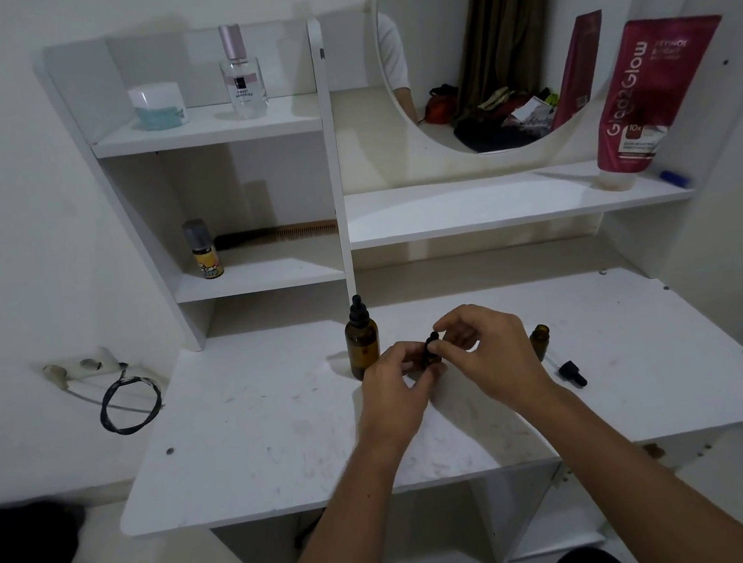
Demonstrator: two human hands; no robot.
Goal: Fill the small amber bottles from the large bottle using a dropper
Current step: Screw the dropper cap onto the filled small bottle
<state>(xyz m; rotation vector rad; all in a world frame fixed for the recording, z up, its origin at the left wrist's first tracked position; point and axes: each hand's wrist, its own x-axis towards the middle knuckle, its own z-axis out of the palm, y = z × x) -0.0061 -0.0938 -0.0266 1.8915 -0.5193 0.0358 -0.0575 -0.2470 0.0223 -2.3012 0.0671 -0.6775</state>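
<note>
The large amber bottle [362, 343] stands upright on the white desk [249, 444], its black dropper cap on. Just right of it my left hand [395, 386] grips a small amber bottle, mostly hidden by the fingers. My right hand [490, 350] pinches that bottle's black dropper cap [432, 342] from above. A second small amber bottle [540, 340] stands uncapped to the right of my hands. Beside it a loose dropper [568, 371] with a black bulb lies flat on the desk.
Shelves behind hold a perfume bottle [241, 74], a jar [158, 105], a small spray can [203, 251] and a comb [278, 234]. A red tube [641, 101] leans by the round mirror [515, 33]. A coiled cable [130, 406] hangs left of the desk.
</note>
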